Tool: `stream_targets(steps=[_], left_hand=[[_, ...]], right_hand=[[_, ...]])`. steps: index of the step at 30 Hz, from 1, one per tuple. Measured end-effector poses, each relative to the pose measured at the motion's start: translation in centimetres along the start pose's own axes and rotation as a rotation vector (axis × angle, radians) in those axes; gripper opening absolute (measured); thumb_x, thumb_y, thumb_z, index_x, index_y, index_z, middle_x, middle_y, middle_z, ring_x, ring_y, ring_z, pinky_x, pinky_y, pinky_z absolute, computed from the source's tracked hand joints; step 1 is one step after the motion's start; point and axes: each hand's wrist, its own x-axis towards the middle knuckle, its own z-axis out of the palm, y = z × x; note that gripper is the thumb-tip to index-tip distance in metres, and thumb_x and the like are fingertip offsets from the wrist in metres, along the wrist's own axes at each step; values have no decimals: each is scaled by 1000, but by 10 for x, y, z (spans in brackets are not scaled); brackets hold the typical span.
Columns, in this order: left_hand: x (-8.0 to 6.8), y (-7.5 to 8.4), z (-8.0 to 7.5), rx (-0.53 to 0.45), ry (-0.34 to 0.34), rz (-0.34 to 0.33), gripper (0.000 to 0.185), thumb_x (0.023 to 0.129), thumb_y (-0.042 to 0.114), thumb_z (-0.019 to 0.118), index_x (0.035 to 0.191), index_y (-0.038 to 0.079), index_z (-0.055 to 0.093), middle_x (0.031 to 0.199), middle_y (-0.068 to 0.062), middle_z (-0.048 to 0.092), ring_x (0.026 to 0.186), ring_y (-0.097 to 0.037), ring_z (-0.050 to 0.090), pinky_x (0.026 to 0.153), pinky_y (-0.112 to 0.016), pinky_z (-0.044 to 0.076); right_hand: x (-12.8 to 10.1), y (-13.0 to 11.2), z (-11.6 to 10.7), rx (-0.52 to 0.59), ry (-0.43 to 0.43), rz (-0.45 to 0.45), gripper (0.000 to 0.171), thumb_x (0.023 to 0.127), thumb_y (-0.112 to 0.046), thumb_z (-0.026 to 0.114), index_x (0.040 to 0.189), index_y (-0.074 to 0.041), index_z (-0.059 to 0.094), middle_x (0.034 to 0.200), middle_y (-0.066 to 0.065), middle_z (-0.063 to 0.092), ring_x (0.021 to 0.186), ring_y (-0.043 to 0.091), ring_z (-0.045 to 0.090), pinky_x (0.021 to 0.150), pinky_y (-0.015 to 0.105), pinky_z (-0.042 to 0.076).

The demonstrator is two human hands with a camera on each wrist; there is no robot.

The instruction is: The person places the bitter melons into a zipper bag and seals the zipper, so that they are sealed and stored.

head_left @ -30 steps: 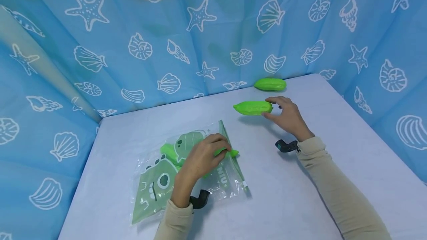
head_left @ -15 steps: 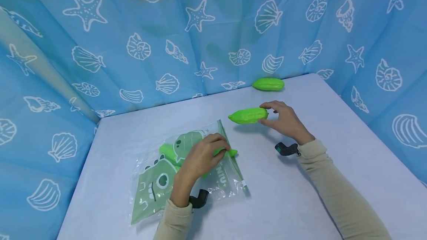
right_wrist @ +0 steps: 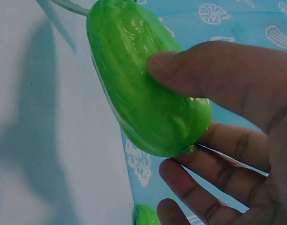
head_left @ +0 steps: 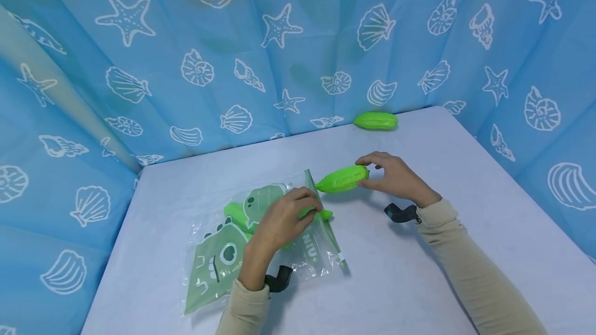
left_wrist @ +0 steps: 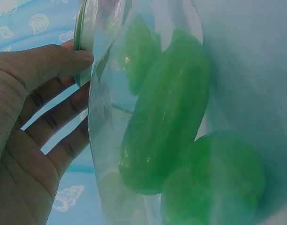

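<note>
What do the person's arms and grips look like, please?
The left beige cloth sleeve and right beige cloth sleeve reach the wrists. A small, curved black device sits at the left wrist, a matching black device at the right. The left grip and right grip wear no gloves.

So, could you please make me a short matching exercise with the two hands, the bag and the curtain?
Column one:
1. left hand
2. bag
3. curtain
4. right hand

Column two:
A. blue with a white pattern
B. pinches the bag's edge
C. holds a green vegetable
D. lies flat on the table

Pairs: 1-B, 2-D, 3-A, 4-C.
</note>
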Motion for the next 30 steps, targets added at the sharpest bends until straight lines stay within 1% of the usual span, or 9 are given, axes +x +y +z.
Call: stream_targets(steps=[6,10,16,22,26,30], left_hand=[[-1,0,2,9,-14,-8,12,85,10,65,91,20,69,102,11,59,96,-5,53,76,-20,47],[-1,1,3,4,-11,-8,12,85,10,65,91,19,70,102,10,59,96,-5,53,77,-21,47],[0,0,3,10,-12,-8,11,85,11,65,91,19,70,101,10,58,93,-5,53,75,-21,47],[1,-1,2,15,-3,3,12,86,11,64,91,20,69,101,10,58,91,-5,53,73,-21,47],[1,-2,2,27,-4,-6,13,85,12,66,91,22,68,101,10,58,93,-5,53,74,-21,47],[1,-2,2,25,-10,-14,12,84,11,67,92,20,68,102,10,58,94,-5,53,76,-21,47]], right_hand=[[-3,-2,5,2,-63,-12,50,78,-40,72,120,-17,58,116,-3,55,106,24,49,88,44,42],[-3,-4,9,-10,-88,-28,49,77,-40,72,119,-18,59,115,-2,55,106,24,50,87,44,43],[-1,-5,14,-18,-125,-72,47,77,-35,73,118,-17,59,113,-4,56,104,23,51,86,42,43],[1,-11,15,-13,-139,-80,45,78,-32,73,117,-16,60,112,-5,56,104,23,51,86,41,43],[1,-17,18,-6,-153,-78,44,78,-29,73,118,-15,59,113,-4,55,104,24,50,87,42,43],[2,-22,21,-11,-168,-93,44,78,-28,74,117,-16,59,114,-5,55,106,21,50,89,40,43]])
